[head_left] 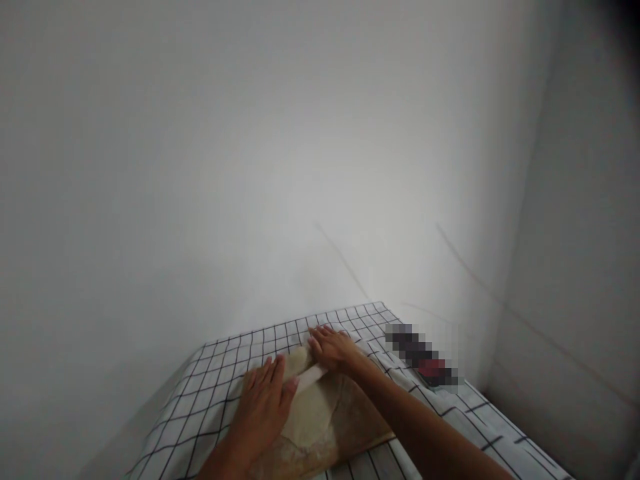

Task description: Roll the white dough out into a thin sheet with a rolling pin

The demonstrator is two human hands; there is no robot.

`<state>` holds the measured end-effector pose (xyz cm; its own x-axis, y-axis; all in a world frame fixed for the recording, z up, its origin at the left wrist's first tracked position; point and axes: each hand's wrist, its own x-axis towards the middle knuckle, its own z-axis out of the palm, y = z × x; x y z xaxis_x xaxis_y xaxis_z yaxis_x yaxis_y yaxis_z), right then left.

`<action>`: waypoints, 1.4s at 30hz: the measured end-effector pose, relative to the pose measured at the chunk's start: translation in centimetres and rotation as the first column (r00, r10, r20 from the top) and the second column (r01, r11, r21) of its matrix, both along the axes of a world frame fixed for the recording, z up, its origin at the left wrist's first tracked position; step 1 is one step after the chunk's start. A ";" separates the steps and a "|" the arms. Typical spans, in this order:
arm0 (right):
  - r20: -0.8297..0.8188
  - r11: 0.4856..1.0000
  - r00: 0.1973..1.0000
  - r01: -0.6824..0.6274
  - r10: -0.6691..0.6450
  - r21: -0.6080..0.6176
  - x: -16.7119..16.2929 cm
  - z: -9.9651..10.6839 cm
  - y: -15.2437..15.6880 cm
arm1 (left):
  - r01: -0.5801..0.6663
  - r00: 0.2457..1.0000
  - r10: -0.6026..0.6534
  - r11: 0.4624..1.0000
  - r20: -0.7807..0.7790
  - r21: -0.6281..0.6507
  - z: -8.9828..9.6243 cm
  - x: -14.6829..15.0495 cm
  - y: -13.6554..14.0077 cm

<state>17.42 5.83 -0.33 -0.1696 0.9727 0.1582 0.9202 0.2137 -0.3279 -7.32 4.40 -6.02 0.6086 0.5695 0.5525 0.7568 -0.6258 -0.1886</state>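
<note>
The left hand [263, 400] and the right hand [334, 348] lie palm down with their fingers stretched out flat, one over each end of a pale rolling pin [309, 378]; neither curls around it in a grip. Only the pin's middle shows between them, tilted up toward the right. It rests across a thin sheet of dough [309, 412], which spreads on both its near and far sides. The dough lies on a wooden board [363, 413], whose bare near part looks dusted with something whitish (flour, perhaps). Under the board is a white tablecloth [213, 373] with a dark grid, slightly creased. To the right of the right forearm, on the cloth, is a dark object [420, 357] with a red patch, too pixelated to identify. Beyond the table rises a plain pale wall [300, 167], meeting a darker side wall [580, 233] at the right; thin dark lines slant across both.
</note>
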 end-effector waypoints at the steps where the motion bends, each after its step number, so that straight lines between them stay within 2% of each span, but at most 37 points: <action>1: -0.005 1.000 1.000 -0.004 0.004 -0.003 -0.1 -0.1 0.7 | -0.004 1.000 0.004 1.000 -0.010 0.009 -0.2 0.0 0.4; 7: -0.014 1.000 1.000 0.014 -0.014 0.011 -0.5 0.0 2.9 | -0.090 0.996 0.090 0.996 0.023 -0.026 -1.1 0.1 1.7; 13: 0.017 0.998 0.998 0.063 -0.064 0.028 -0.4 -0.1 1.7 | -0.119 0.993 0.118 0.993 -0.027 -0.019 -0.1 0.7 0.8; 16: 0.035 0.994 0.994 0.102 -0.104 0.042 -0.1 -0.3 -0.5 | -0.148 0.989 0.149 0.989 0.028 -0.030 0.8 1.4 -0.6; 19: 0.056 0.989 0.990 0.123 -0.128 0.080 0.0 -0.6 -4.0 | -0.134 0.988 0.133 0.991 0.074 0.005 1.2 1.8 -2.3; 22: 0.047 0.982 0.991 0.114 -0.122 0.152 0.0 -1.0 -8.0 | -0.044 0.995 0.041 0.998 0.091 0.033 1.3 1.6 -4.2; 26: -0.002 0.982 0.992 0.128 -0.129 0.139 -0.2 -1.4 -12.7 | 0.082 0.995 -0.086 0.995 0.057 0.064 1.6 0.4 -7.1; 31: -0.016 0.984 0.991 0.133 -0.132 0.117 -0.9 -1.6 -16.9 | 0.134 0.991 -0.133 0.991 -0.027 0.025 2.8 -1.2 -10.7; 37: -0.011 0.979 0.989 0.147 -0.147 0.138 -1.7 -3.4 -20.5 | 0.187 0.979 -0.186 0.982 -0.088 -0.001 2.9 -2.7 -12.7; 42: 0.006 0.975 0.990 0.140 -0.144 0.171 -1.7 -4.0 -20.2 | 0.176 0.980 -0.176 0.984 -0.089 -0.012 2.3 -2.7 -11.8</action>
<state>15.71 -14.32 -4.30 -0.0361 0.9465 0.3207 0.9508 0.1314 -0.2806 -10.06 -7.41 -3.73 0.7460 0.4513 0.4897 0.6152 -0.7485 -0.2475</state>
